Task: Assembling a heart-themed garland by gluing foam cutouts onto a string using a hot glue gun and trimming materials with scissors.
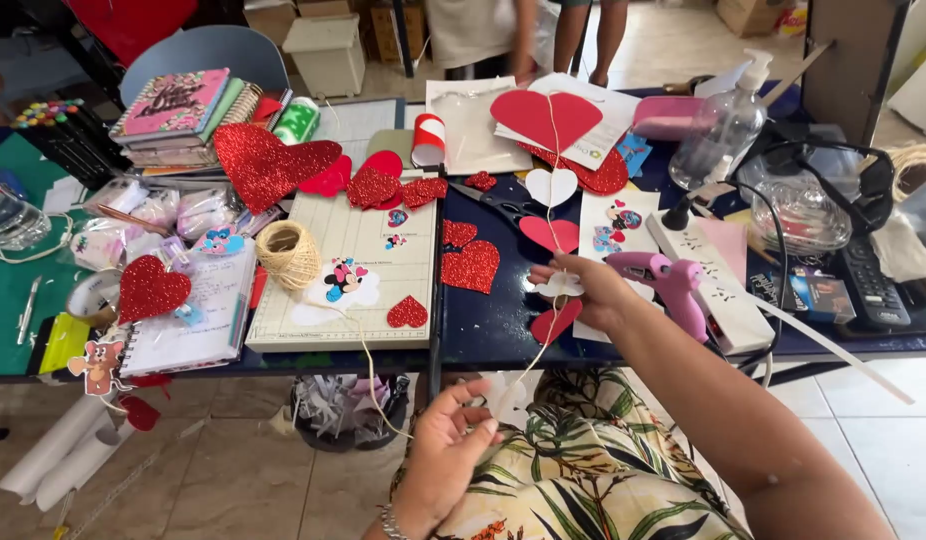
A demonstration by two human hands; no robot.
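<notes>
A pale string (531, 362) threaded with paper hearts runs from the far side of the tabletop (503, 320) down toward the person's lap, so the garland lies straight and each heart stays spaced from the next. On it sit a large red heart (543, 118), a white heart (551, 186), a pink-red heart (549, 234), another white one under the right hand, and a red heart (553, 322) at the table's edge. The right hand (583, 290) presses down on the string and the white heart there, fingers closed over them, pinning the line to the surface. The left hand (445, 440) is below the table edge, fingers curled and pinching the string's lower end, keeping it taut.

Just right of the right hand lies a pink glue gun (668, 280), within easy reach. Scissors (498, 203) rest left of the garland, near loose glitter hearts (470, 262). A ball of twine (289, 252) stands on the cutting mat (383, 290).

For containers: a clear pump bottle (723, 128) looks nearly empty, and a bin (348, 410) under the table holds paper scraps
</notes>
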